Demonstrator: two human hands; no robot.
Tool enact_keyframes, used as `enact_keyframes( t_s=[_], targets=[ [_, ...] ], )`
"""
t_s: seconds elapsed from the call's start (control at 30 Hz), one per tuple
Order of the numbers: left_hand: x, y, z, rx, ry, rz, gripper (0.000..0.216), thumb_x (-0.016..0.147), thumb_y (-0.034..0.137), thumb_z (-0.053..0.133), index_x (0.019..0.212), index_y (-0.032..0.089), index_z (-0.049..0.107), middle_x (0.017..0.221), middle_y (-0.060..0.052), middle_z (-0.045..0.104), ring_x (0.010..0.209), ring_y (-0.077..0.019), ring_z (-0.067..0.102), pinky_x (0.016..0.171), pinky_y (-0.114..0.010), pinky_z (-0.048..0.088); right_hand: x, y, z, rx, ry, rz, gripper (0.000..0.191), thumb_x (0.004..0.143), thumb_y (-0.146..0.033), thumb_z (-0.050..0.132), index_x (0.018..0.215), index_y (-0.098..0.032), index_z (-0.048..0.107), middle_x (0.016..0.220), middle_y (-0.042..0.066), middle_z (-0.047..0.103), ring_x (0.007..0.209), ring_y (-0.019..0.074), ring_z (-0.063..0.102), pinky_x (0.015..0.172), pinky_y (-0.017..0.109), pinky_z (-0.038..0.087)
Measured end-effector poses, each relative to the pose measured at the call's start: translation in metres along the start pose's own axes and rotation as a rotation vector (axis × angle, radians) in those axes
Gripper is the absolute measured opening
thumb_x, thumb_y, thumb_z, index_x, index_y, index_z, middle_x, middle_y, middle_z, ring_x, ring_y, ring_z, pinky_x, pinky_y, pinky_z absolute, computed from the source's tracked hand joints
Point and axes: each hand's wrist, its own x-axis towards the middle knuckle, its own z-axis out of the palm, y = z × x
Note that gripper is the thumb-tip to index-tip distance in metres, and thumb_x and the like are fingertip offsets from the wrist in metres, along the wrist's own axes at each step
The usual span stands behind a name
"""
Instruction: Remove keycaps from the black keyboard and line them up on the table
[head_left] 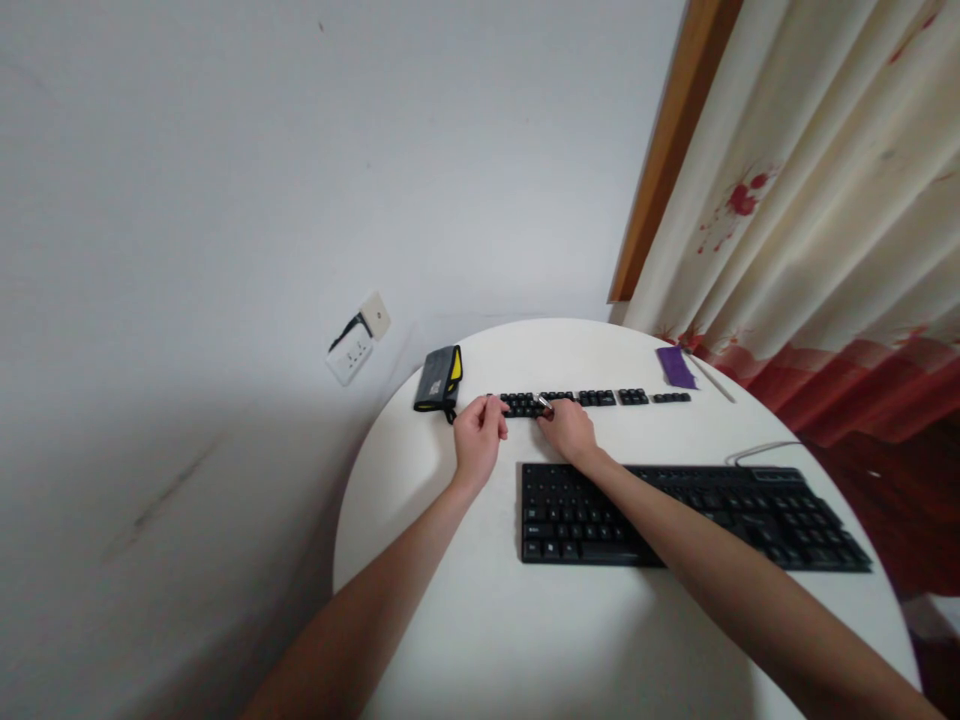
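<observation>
The black keyboard [720, 500] lies on the white round table [427, 610], the right forearm crossing above it; beyond its far edge runs a row of black keycaps [597, 398]; past its far left corner, the right hand [568, 430] pinches a small metallic object [545, 402] at the row; farther left of the keyboard, the left hand [480, 432] curls near the row's end, a gray pouch [435, 378] behind it; beyond the keyboard's right half lies purple cloth [676, 367].

The right hand [568, 430] partly hides a metallic object [545, 403], its forearm [675, 540] part of the keyboard [574, 512].
</observation>
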Motion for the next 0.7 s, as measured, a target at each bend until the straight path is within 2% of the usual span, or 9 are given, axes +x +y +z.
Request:
enact_keyframes(
  t_s=[0.7],
  targets=[
    [0.0002,-0.0036,-0.001,-0.005,-0.003,0.009,0.033,0.092,0.043,0.053,0.074,0.017,0.062,0.048,0.005,0.048,0.044,-0.0095,0.044,0.046,-0.021,0.035,0.0021,0.0005,0.0021,0.019,0.029,-0.019,0.018,0.087,-0.031,0.058,0.091,-0.019,0.071,0.096,0.012,0.073,0.091,0.0249,0.068,0.072,0.028,0.046]
  ],
)
